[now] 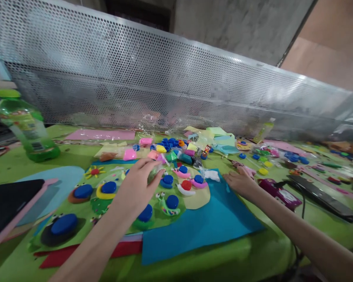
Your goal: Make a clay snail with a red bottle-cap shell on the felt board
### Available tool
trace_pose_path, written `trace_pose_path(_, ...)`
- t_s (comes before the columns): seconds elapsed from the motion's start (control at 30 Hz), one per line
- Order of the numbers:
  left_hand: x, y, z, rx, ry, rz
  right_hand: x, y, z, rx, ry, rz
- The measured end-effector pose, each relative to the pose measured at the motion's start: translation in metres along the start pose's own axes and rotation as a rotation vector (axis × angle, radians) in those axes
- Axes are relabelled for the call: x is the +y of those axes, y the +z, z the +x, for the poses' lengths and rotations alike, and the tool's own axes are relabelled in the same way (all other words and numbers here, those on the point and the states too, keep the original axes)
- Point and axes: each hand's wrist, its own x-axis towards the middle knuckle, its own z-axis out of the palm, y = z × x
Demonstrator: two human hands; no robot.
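Observation:
My left hand (138,182) is over a green felt board (161,227), its thumb and fingers curled around what looks like a clear plastic wrapper (154,171). Several clay snails with blue bottle-cap shells lie around it, among them a green snail (169,203); one white snail (186,187) has a red cap. Off to the right, my right hand (239,182) is closed at the pink handles of a pair of scissors (247,170), whose blades point away to the left. Its fingertips are partly hidden. A white packet (210,174) lies between the hands on blue felt (202,223).
A green bottle (29,129) and a dark tablet-like object (11,203) stand at left. Behind the board are loose blue caps (172,141) and clay packets (130,154). A purple corded device (279,194) and a dark flat case (322,197) lie right. A perforated metal panel (164,78) borders the back.

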Motion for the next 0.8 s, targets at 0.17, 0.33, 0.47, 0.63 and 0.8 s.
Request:
trace_pose_path(0.17, -0.001, 0.002, 0.002, 0.000, -0.001, 0.006, -0.001, -0.015, 0.016, -0.113, -0.202, -0.191)
trace_pose_path(0.33, -0.002, 0.002, 0.002, 0.012, -0.004, 0.006, 0.002, -0.024, 0.028, -0.192, -0.300, -0.301)
trace_pose_path(0.47, -0.004, 0.001, 0.002, 0.029, -0.003, 0.039, 0.005, -0.026, 0.035, -0.265, -0.320, -0.338)
trace_pose_path(0.63, -0.005, 0.002, 0.002, 0.042, 0.017, 0.019, 0.006, -0.030, 0.039, -0.326, -0.310, -0.301)
trace_pose_path(0.8, -0.003, 0.002, 0.001, 0.023, 0.003, 0.012, 0.009, -0.043, 0.029, -0.328, -0.236, -0.241)
